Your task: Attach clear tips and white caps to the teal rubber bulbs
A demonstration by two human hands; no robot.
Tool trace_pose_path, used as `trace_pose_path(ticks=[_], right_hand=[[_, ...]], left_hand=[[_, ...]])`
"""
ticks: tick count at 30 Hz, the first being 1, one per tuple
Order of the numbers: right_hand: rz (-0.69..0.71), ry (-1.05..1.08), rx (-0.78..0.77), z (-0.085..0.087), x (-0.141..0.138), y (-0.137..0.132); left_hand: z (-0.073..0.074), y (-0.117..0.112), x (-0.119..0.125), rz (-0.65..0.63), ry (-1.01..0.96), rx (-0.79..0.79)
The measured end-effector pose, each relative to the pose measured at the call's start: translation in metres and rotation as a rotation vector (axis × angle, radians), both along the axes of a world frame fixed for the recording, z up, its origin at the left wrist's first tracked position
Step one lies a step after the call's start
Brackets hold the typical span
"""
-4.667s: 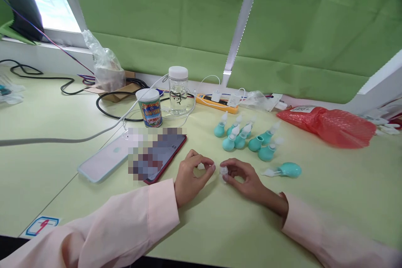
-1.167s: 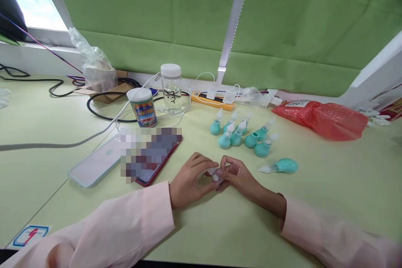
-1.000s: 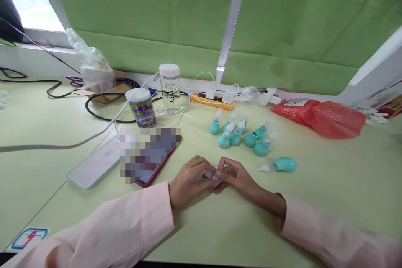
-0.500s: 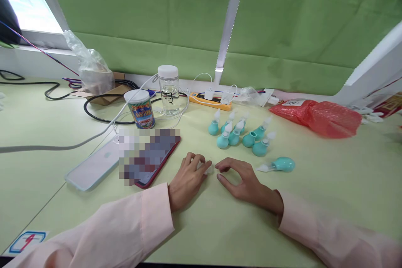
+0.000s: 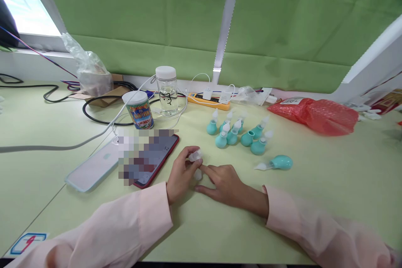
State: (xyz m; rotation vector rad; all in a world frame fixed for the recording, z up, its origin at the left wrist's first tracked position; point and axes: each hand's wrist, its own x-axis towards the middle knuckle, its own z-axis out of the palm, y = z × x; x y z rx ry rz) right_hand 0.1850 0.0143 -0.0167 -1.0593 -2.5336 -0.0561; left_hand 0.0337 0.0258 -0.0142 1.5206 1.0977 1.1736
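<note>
My left hand (image 5: pixel 181 175) is closed, its thumb and fingers pinching a small translucent plastic piece (image 5: pixel 195 155). A second small translucent piece (image 5: pixel 197 174) is just below, beside the left thumb. My right hand (image 5: pixel 223 183) is at that second piece, thumb and index finger apart on either side of it; I cannot tell whether they touch it. Beyond the hands stand several teal squeeze bulbs (image 5: pixel 232 136), most with pointed translucent tips. One among them, an open-necked bulb (image 5: pixel 247 138), has no tip. To the right, a teal bulb with a tip (image 5: pixel 282 162) lies on its side.
Left of my hands lie a red-edged phone (image 5: pixel 160 163) and a pale-cased phone (image 5: pixel 94 167). Behind them stand a printed can (image 5: pixel 142 113) and a clear lidded bottle (image 5: pixel 168 96). Cables, an orange power strip (image 5: pixel 209 101) and a red plastic bag (image 5: pixel 329 117) line the back.
My left hand has turned and lifted the translucent piece into clearer view. My right hand has moved left, close against the left hand. The view has shifted slightly.
</note>
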Motion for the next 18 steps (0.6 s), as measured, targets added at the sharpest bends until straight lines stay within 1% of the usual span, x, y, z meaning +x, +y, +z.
trace_pose_path(ticks=[3,5,8,11,13,15,18], right_hand=[[0.047,-0.075,-0.036,0.001,-0.004,0.003],[0.082,-0.069,-0.059,0.002,-0.004,0.004],[0.066,0.103,-0.132,0.003,-0.001,0.006],[-0.022,0.338,-0.262,0.006,0.004,0.009],[-0.053,0.38,-0.295,0.009,0.009,0.012],[-0.041,0.272,-0.242,0.012,0.014,0.016],[-0.03,0.012,-0.115,0.016,0.022,0.021]], left_hand=[[0.001,0.0,0.0,0.048,-0.082,-0.017],[0.003,0.0,0.0,0.081,-0.09,-0.001],[0.006,-0.002,-0.001,0.085,-0.088,0.002],[0.007,-0.003,-0.001,0.046,-0.118,-0.007],[0.006,-0.004,0.0,0.025,-0.118,0.007],[0.006,-0.004,0.0,0.002,-0.084,0.017],[0.006,-0.004,0.001,-0.019,-0.039,-0.012]])
